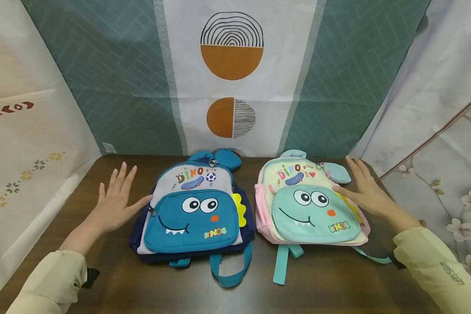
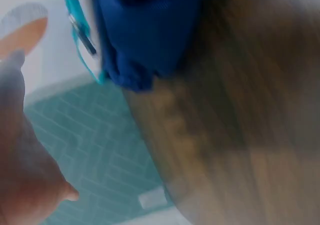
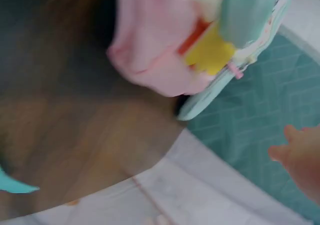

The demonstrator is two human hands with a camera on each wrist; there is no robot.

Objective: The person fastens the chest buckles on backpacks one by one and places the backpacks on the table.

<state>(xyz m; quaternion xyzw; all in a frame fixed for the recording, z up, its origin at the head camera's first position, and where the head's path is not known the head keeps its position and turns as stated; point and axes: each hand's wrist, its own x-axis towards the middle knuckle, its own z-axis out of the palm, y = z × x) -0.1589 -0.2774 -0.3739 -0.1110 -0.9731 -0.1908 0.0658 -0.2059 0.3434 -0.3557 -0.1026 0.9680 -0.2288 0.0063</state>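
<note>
Two small children's backpacks lie side by side, fronts up, on a dark wooden table. The left one is a blue dinosaur backpack with a grey upper panel; its navy side shows in the left wrist view. On the right is a pink and mint dinosaur backpack, whose pink side fills the top of the right wrist view. My left hand is spread, palm down, just left of the blue backpack. My right hand, fingers extended, hovers by the pink backpack's right edge; whether it touches cannot be told. Both hands hold nothing.
The brown table has a patterned green and white cloth hanging behind it. Pale printed cloths hang at left and right. Straps from both backpacks trail toward the front, including a teal loop and a mint strap.
</note>
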